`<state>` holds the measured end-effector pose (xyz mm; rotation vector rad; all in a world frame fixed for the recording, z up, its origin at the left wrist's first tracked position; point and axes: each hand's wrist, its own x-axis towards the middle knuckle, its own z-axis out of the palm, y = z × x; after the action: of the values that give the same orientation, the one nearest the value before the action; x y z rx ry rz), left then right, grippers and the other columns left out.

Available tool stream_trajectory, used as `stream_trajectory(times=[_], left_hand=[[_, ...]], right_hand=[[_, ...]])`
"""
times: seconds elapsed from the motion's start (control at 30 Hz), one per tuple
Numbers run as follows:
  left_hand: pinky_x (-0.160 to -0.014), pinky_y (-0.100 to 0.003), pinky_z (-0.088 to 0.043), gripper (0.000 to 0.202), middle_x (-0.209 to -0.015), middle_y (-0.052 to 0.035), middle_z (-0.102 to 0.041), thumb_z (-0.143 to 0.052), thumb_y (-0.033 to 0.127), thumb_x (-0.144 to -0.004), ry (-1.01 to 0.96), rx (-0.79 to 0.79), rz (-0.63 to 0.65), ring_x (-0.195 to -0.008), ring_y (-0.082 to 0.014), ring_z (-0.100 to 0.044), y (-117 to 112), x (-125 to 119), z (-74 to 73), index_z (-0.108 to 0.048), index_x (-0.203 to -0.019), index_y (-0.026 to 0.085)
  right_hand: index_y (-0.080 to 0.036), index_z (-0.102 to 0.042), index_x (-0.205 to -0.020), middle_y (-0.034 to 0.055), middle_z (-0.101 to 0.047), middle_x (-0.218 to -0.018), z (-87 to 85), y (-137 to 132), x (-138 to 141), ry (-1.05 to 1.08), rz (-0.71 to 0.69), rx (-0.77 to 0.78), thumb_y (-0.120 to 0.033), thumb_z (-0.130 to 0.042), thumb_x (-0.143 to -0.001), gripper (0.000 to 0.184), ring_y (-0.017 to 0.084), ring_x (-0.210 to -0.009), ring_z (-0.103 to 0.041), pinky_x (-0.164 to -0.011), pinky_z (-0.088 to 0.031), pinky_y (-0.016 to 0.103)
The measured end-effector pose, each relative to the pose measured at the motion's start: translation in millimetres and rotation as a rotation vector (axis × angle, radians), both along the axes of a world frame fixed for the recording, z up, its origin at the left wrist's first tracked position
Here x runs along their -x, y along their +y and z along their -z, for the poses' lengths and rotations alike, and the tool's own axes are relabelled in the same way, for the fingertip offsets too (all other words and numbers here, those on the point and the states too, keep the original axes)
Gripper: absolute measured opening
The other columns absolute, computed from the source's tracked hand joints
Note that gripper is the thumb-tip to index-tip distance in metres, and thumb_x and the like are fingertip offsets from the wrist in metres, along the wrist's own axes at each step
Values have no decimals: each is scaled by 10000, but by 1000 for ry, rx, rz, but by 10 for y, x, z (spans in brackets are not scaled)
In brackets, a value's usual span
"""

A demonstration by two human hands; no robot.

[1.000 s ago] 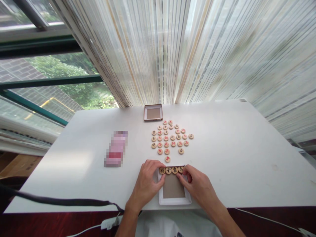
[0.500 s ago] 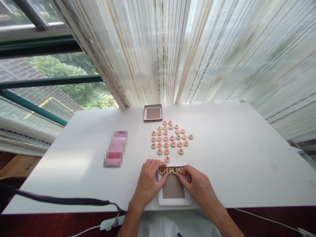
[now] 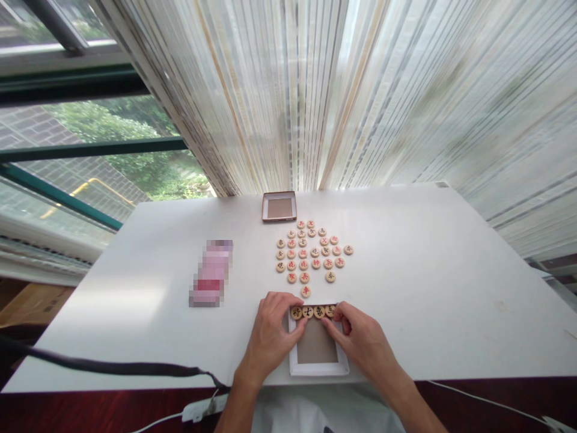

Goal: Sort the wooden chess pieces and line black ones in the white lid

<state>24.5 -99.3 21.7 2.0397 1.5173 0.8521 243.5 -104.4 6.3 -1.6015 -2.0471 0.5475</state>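
A shallow white-rimmed box with a brown bottom lies at the table's near edge. Along its far wall stands a row of several round wooden xiangqi pieces with black characters, among them 将, 士, 象 and 馬. My left hand curls round the box's far left corner, fingertips at the far rim and thumb against the lower edge of the pieces. At the right end of the row, my right hand has its fingers bent on the last piece, partly covering it; its thumb reaches under the neighbouring piece.
Beyond the box, loose xiangqi pieces with red and black characters lie spread on the white table. Another shallow box part sits at the back. A blurred pink object lies left. A black cable crosses the near left.
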Motion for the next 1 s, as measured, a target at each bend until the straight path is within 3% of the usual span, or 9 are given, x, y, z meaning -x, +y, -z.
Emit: stream_trajectory(times=[0.23, 0.47, 0.6, 0.77, 1.0], left_hand=[[-906, -401, -512, 119, -1016, -60, -687, -625, 191, -917, -166, -70, -67, -1020, -245, -616, 10, -13, 48, -650, -1024, 237], [-841, -344, -531, 87, -957, -57, -681, -567, 240, -961, -300, -95, -140, -935, -211, -640, 124, -116, -23, -649, -974, 216], [-814, -333, -531, 111, -950, -58, -690, -563, 261, -965, -316, -144, -131, -909, -205, -646, 301, -138, -166, -661, -984, 212], [-775, -311, -527, 154, -951, -54, -715, -569, 312, -964, -322, -204, -190, -870, -197, -653, 602, -16, -364, -682, -988, 209], [-809, -319, -536, 283, -908, -62, -739, -537, 425, -975, -466, -166, -312, -852, -202, -692, 1037, 268, -381, -686, -1022, 188]], right_hand=[[-219, -596, -789, -56, -468, -571, -27, 22, -40, 175, 79, 25, -414, -547, -981, 278, 124, -508, -456, -514, -387, 233], [-204, -640, -926, 20, -662, -748, -37, 206, -169, 296, 155, -19, -393, -478, -1012, 264, 161, -631, -598, -623, -480, 264], [-194, -659, -1053, 30, -676, -767, 12, 269, -214, 319, 173, -37, -387, -487, -1003, 264, 166, -612, -605, -589, -494, 269], [-191, -675, -1042, 38, -685, -785, 42, 297, -260, 340, 161, -57, -392, -521, -989, 259, 168, -611, -611, -596, -518, 285], [-195, -681, -1014, 46, -707, -827, 73, 329, -445, 331, 179, -62, -415, -530, -988, 268, 182, -654, -639, -630, -529, 299]])
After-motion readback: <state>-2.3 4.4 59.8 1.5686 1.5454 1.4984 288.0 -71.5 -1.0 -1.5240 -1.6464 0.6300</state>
